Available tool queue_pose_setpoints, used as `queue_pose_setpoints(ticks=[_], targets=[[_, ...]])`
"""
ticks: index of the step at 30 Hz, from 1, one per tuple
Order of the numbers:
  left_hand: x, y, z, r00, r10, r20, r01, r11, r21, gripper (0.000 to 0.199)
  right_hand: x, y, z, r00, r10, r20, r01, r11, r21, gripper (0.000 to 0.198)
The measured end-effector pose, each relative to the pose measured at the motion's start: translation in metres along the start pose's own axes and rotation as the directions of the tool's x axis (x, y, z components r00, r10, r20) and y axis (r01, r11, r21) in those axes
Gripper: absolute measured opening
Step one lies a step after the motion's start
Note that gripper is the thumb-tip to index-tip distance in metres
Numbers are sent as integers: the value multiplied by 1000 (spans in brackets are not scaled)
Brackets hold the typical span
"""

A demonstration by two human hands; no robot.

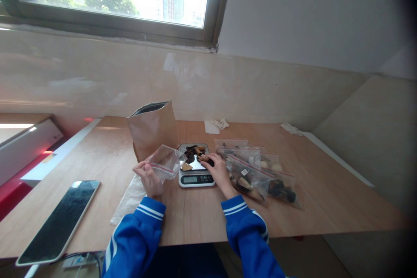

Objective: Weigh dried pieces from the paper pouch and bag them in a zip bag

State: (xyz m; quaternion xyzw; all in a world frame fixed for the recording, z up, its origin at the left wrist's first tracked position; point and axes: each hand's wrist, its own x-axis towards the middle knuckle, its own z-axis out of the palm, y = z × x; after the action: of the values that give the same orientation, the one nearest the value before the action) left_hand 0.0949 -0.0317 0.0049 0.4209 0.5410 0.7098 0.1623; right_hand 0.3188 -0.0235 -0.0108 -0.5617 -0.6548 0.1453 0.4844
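Note:
My left hand (150, 178) is closed on the edge of a clear zip bag (166, 160). The bag's far side reaches over the left edge of a small digital kitchen scale (197, 180). Dried brown and dark pieces (191, 155) lie heaped on the scale's plate, with a paler piece (186, 167) near its left front. My right hand (219, 171) is at the plate's right side, its fingers closed around some of the dried pieces. The scale's display is too small to read.
Behind the zip bag stands an open brown paper bag (153, 126). Several filled zip bags (249, 180) lie right of the scale. A flat clear plastic bag (128, 200) is under my left arm. A large phone or tablet (60, 221) lies at the left, and crumpled tissue (220, 124) by the wall.

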Motion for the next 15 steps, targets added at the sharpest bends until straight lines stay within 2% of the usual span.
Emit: queue_pose_setpoints(ticks=[6, 10, 12, 15], targets=[[1, -3, -1, 1000, -1, 1, 1, 1000, 9, 26, -1, -2, -2, 998, 22, -64, -20, 999, 30, 21], [1, -6, -2, 1000, 4, -5, -4, 1000, 6, 29, 2, -23, -4, 991, 84, -105, -67, 984, 163, 23], [0, -5, -2, 1000, 8, 0, -8, 1000, -1, 32, 5, -45, -5, 986, 152, -71, -121, 939, 323, 28], [-3, -3, 0, 999, 21, 30, -20, 999, -37, 34, 11, -87, -7, 964, 233, 130, -264, 763, 590, 38]])
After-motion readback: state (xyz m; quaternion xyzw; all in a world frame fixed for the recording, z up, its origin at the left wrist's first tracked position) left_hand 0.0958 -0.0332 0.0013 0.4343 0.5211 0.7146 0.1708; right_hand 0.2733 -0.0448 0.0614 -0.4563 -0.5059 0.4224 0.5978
